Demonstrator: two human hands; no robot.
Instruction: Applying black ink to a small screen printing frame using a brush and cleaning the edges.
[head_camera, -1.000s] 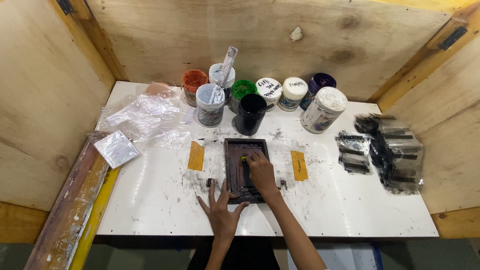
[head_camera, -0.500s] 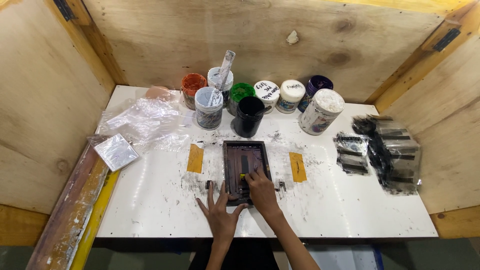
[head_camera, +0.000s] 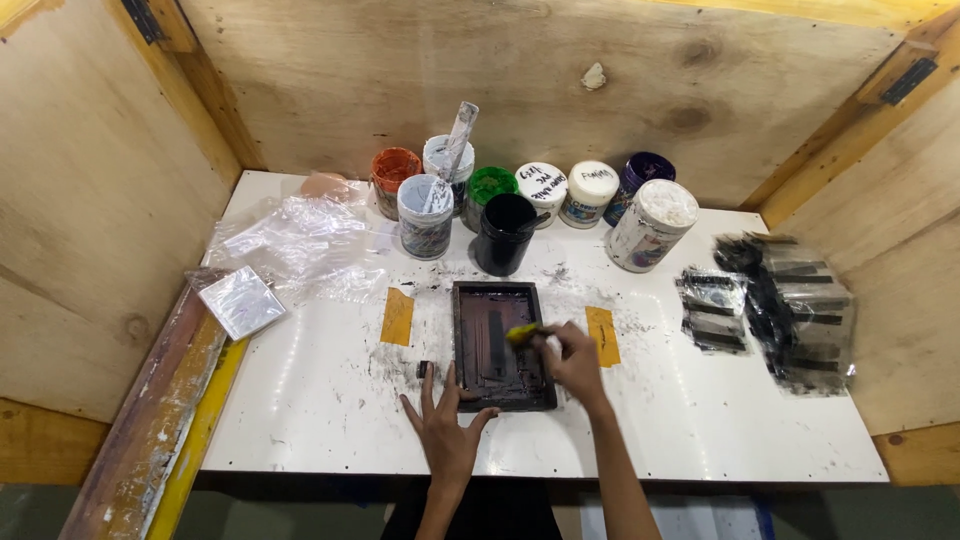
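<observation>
Two hands work a small dark rectangular printing frame (head_camera: 497, 346) at table centre: left hand (head_camera: 446, 432), fingers splayed, at its 7 o'clock corner; right hand (head_camera: 573, 362) pinching a yellow-tipped tool (head_camera: 522, 333) at 3 o'clock.

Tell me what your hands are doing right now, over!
Left hand flat, fingers spread, at the dark printing frame's near edge. Right hand pinching a small yellow tool on the frame. Black ink jar stands just behind, not touching.

The left hand (head_camera: 445, 432) lies flat, palm down, fingers spread and pointing away from the body. The right hand (head_camera: 573, 362) is curled, fingers pinched together, its forearm reaching forward from the lower edge.
</observation>
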